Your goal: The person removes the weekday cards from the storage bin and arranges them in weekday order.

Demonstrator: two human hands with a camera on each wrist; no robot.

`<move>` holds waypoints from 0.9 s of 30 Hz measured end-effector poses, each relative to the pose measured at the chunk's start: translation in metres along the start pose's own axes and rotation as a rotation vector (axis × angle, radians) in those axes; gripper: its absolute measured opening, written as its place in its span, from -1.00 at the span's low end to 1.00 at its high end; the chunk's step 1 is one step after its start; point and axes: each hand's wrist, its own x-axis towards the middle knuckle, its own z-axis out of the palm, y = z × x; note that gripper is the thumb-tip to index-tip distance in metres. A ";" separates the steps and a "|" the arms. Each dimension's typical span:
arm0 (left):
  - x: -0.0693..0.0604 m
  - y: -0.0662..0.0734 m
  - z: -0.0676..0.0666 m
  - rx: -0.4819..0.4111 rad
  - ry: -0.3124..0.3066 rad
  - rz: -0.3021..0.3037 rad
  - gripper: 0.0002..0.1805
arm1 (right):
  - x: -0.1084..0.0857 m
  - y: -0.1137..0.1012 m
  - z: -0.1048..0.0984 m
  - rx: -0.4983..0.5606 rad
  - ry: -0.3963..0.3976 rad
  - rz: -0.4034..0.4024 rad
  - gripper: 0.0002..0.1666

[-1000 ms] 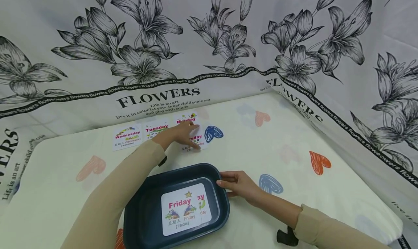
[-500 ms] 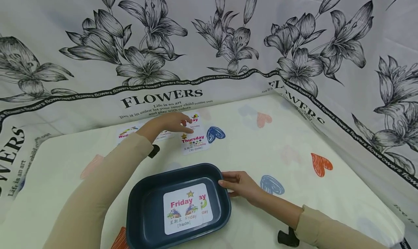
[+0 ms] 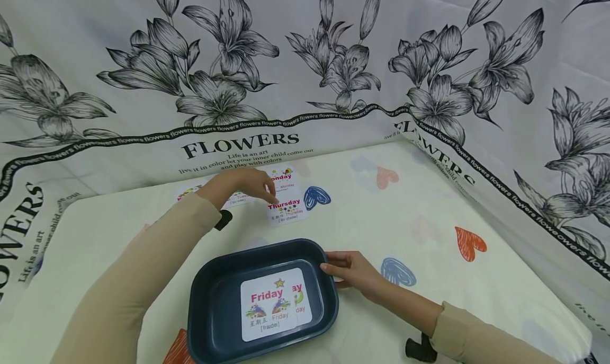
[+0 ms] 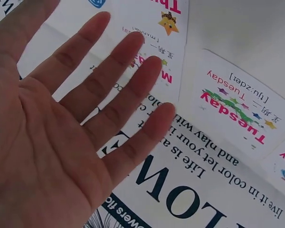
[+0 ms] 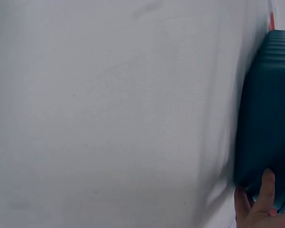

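My left hand (image 3: 245,185) hovers over the back row of day cards, fingers straight and apart in the left wrist view, holding nothing. Beside its fingertips are the Monday card (image 3: 288,183) and, just in front, the Thursday card (image 3: 287,211). The Tuesday card (image 4: 242,107) lies under the hand, partly hidden in the head view; the Wednesday card (image 3: 188,191) is mostly covered by the wrist. My right hand (image 3: 355,271) holds the right end of a dark blue tray (image 3: 214,266), thumb at its rim. Inside, a Friday card (image 3: 267,308) overlaps another card (image 3: 301,303), whose name is partly hidden.
A cream tablecloth (image 3: 362,221) with printed hearts covers the table. Behind and to the right hangs a flower-printed curtain (image 3: 333,125), meeting the table's far edge close behind the cards. Black straps (image 3: 421,348) show at both wrists.
My left hand has drawn back leftward from the Monday and Thursday cards, uncovering more of the Thursday card. The right hand stays at the tray. The head view has shifted slightly.
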 end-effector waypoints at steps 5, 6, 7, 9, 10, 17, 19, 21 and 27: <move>-0.011 0.006 0.001 -0.006 -0.048 -0.005 -0.65 | 0.000 0.000 -0.001 -0.001 -0.009 -0.012 -0.30; -0.013 0.007 0.001 -0.001 -0.052 -0.002 -0.65 | 0.000 0.000 0.000 -0.004 -0.009 -0.015 -0.29; -0.017 0.009 0.001 0.000 -0.055 0.000 -0.66 | 0.000 0.000 0.000 0.002 -0.009 -0.009 -0.29; -0.023 0.012 0.001 -0.012 -0.065 -0.008 -0.66 | 0.001 0.000 0.000 0.001 -0.010 -0.007 -0.30; -0.026 0.013 0.001 -0.013 -0.071 -0.013 -0.66 | 0.001 0.001 0.000 0.010 -0.005 -0.002 -0.30; -0.049 0.017 0.004 -0.032 -0.054 -0.035 -0.65 | 0.000 0.000 0.001 0.008 0.010 0.006 -0.35; -0.056 0.018 0.007 -0.014 -0.029 -0.009 -0.65 | 0.000 0.000 0.001 0.006 0.010 0.004 -0.35; -0.066 0.019 0.010 -0.009 -0.010 0.009 -0.63 | 0.000 0.000 0.000 0.008 0.007 0.002 -0.34; -0.096 0.026 0.020 -0.032 0.027 0.000 -0.59 | 0.000 0.001 0.000 0.005 0.007 0.003 -0.33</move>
